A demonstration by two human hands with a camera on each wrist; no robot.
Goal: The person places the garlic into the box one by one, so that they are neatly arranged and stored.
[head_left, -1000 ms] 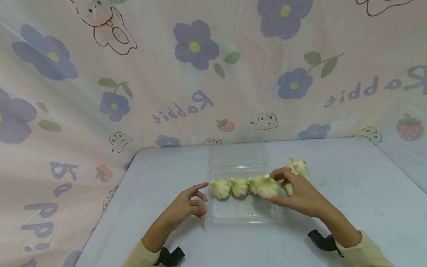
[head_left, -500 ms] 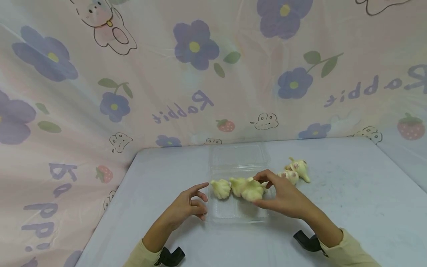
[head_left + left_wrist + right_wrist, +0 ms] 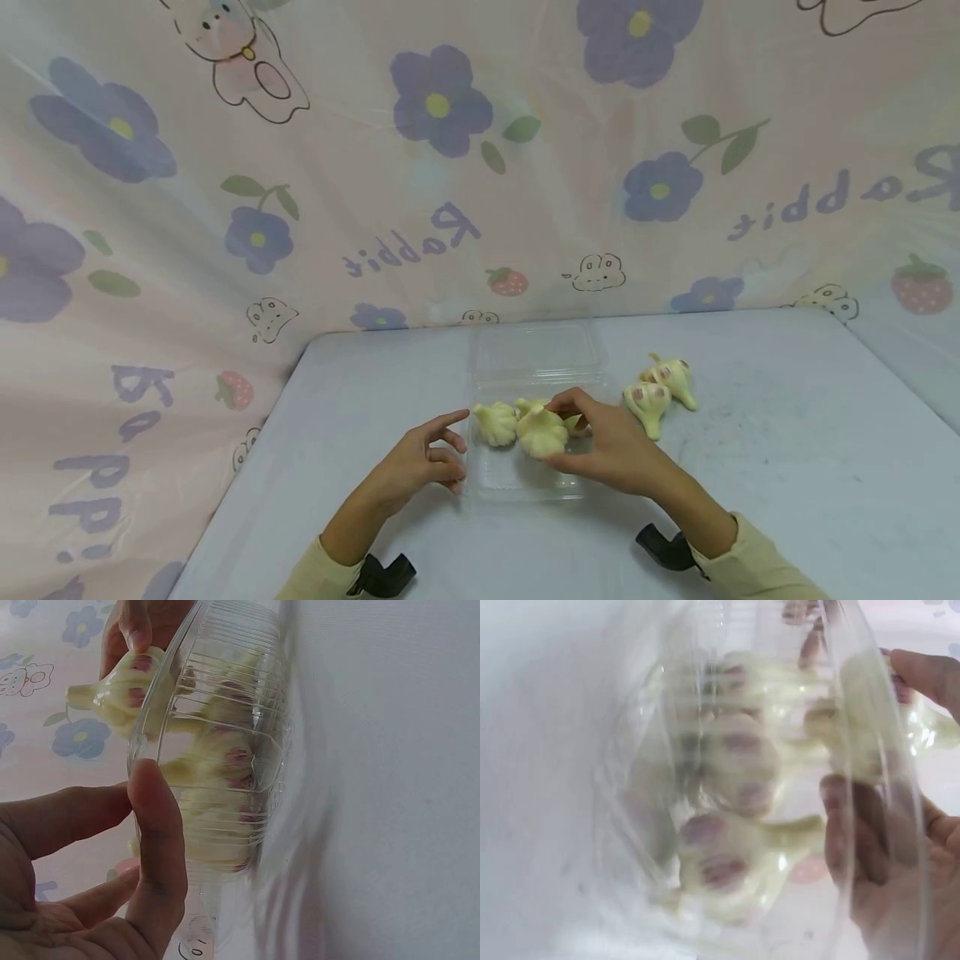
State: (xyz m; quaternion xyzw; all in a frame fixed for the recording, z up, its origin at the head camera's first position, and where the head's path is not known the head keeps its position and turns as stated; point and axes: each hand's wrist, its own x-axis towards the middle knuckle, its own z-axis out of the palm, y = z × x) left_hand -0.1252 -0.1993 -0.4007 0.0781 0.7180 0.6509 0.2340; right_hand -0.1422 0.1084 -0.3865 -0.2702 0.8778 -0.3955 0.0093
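My right hand pinches a garlic bulb between thumb and fingers, above the clear plastic box. In the right wrist view, the held bulb is seen through the box wall, stem pointing right. Inside the box are several garlic bulbs: a left one, one mostly hidden behind the held bulb, and one partly covered by my right fingers. My left hand is at the box's left side, fingertips touching its rim and outer wall in the left wrist view, fingers loosely bent.
Two more garlic bulbs lie on the white table to the right of the box, a nearer one and a farther one. The box's open lid lies flat toward the back. A patterned curtain hangs behind the table.
My right hand has carried the garlic bulb leftward across the box, uncovering the two bulbs lying on the table at right. The left hand has stayed put at the box's left edge.
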